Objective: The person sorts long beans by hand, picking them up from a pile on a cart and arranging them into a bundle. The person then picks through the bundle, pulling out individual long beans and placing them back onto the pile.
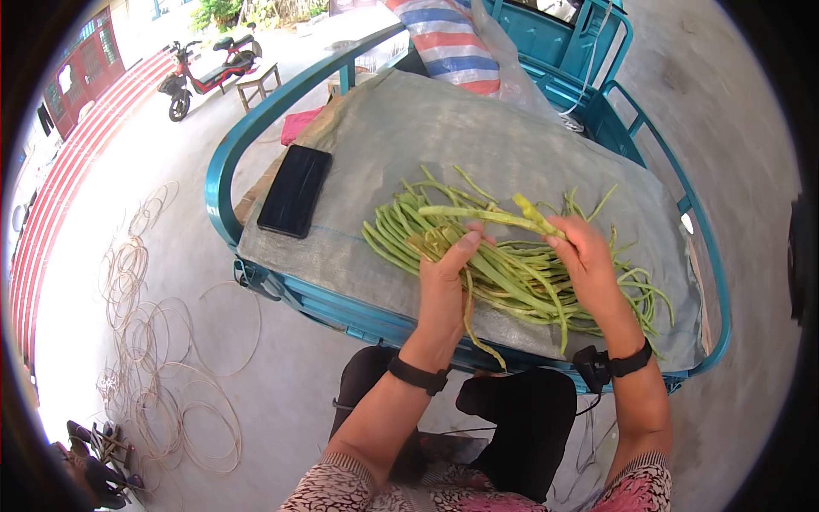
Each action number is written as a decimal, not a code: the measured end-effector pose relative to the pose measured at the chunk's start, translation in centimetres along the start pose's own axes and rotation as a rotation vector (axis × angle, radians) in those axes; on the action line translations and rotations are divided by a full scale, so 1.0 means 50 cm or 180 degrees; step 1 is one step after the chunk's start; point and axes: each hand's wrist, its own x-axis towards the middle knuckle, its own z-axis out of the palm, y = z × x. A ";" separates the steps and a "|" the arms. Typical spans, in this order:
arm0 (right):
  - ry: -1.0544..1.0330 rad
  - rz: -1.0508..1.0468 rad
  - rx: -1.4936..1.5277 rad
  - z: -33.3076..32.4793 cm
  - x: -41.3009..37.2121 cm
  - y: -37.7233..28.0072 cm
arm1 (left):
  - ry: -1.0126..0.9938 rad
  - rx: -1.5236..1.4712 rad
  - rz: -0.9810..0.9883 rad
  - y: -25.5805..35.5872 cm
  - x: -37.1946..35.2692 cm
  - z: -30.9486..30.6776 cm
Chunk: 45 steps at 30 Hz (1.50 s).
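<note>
A large pile of green long beans (pixel 529 277) lies spread on the grey sheet in front of me. My left hand (pixel 445 271) is closed round a small bunch of yellowish-green long beans (pixel 433 242), their ends poking out past the thumb. One long bean dangles below this hand towards the edge of the cart. Pinched between the fingers of my right hand (pixel 584 254) is a pale long bean (pixel 482 215), stretching left above the pile. A yellower, bent bean (pixel 531 212) sits at the same fingertips. Both hands are just above the pile.
The grey sheet (pixel 367 136) covers the bed of a blue cart with a curved rail (pixel 247 141). A black phone (pixel 295 191) lies at the left. Behind is a striped woven bag (pixel 448 43). Loops of cord (pixel 141 299) and a parked scooter (pixel 213 68) are on the left.
</note>
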 end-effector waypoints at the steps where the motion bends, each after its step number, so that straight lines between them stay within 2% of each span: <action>1: -0.0001 -0.0189 -0.0182 -0.003 -0.007 -0.003 | -0.0015 0.0004 0.0037 -0.003 0.002 0.000; 5: 0.0045 -0.0431 -0.0397 -0.010 -0.028 -0.009 | -0.0247 0.0115 -0.0121 -0.003 0.006 -0.016; 8: 0.0051 -0.0586 -0.0627 -0.006 -0.042 -0.005 | -0.0150 -0.0065 -0.0135 0.003 -0.005 -0.001; 13: 0.0214 -0.0522 -0.1060 0.000 -0.057 -0.006 | -0.0267 -0.0113 -0.0241 -0.001 -0.003 -0.016; 16: 0.0215 -0.0116 -0.1041 -0.002 -0.060 -0.002 | -0.0339 -0.0165 -0.0226 -0.004 0.001 -0.021; 19: 0.0184 -0.0575 -0.0986 0.001 -0.064 0.013 | -0.0199 -0.0251 -0.0134 -0.002 0.001 -0.013; 25: -0.0073 -0.0015 0.0186 -0.007 -0.070 0.018 | -0.0281 -0.0074 -0.0172 0.000 0.005 -0.025; 28: -0.0030 0.0232 0.0314 0.004 -0.072 0.019 | -0.0298 -0.0009 -0.0154 -0.002 0.008 -0.026; 31: -0.0352 0.0477 0.0410 0.001 -0.062 0.008 | -0.0267 0.0037 -0.0107 -0.002 0.009 -0.025; 34: -0.0462 0.0944 0.1075 -0.001 -0.055 -0.001 | -0.0235 0.0026 -0.0041 -0.004 0.008 -0.024; 37: -0.0976 0.1170 0.0924 -0.033 -0.037 -0.010 | -0.0262 -0.0005 -0.0052 -0.005 0.009 -0.024; 40: -0.1516 0.1338 0.0306 -0.061 -0.012 -0.026 | -0.0344 0.0035 -0.0049 -0.004 0.009 -0.026; 43: -0.1555 0.1381 0.0519 -0.048 -0.009 -0.011 | -0.0354 0.0053 -0.0008 -0.004 0.011 -0.026; 45: -0.1435 0.1716 0.0935 -0.046 -0.009 0.005 | -0.0348 0.0069 0.0010 -0.005 0.012 -0.027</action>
